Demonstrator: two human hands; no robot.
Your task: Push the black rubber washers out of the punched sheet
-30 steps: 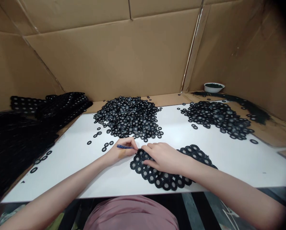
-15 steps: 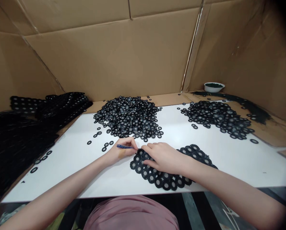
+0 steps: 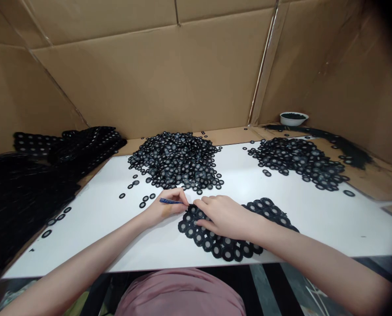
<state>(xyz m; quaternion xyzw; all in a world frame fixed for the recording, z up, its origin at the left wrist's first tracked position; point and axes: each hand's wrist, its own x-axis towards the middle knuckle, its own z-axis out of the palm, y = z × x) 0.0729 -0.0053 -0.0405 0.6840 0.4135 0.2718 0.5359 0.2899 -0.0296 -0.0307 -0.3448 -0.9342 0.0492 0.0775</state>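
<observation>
The left hand (image 3: 165, 208) pinches a blue pen (image 3: 171, 201) tightly while the open right hand (image 3: 224, 217) pins the black rings (image 3: 215, 246), which could shift if that pressure eases.

Head-worn view, looking forward and down (close above the table (image 3: 330, 228))

Under the right hand's fingers (image 3: 205, 202), the black rings (image 3: 227, 253) are hidden. Just past the left hand's fingertips (image 3: 181, 193), the tip of the blue tool (image 3: 171, 201) is too small to tell against them.
</observation>
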